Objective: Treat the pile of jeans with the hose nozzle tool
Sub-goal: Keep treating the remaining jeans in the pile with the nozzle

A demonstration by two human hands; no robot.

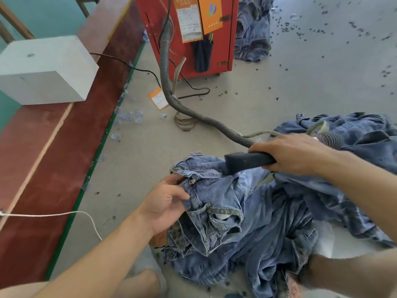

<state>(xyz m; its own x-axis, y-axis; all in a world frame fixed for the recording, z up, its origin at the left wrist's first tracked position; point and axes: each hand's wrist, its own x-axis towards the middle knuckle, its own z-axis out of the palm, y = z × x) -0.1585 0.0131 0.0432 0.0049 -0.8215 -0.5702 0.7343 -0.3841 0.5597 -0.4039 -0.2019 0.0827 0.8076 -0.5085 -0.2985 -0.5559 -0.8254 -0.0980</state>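
Faded blue denim jeans [217,196] bunch in my left hand [166,203], thumb pinching the waistband; my right hand [294,153] grips the black plastic hose nozzle [245,161] pressed on them.

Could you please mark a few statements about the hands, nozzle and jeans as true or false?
1. The right hand grips the black nozzle. True.
2. The left hand is empty. False: it holds jeans near the zipper.
3. The nozzle tip touches the jeans. True.
4. The hose runs to a blue machine. False: it runs to a red machine.
5. The white box sits on the jeans. False: it sits on the red ledge, apart from them.
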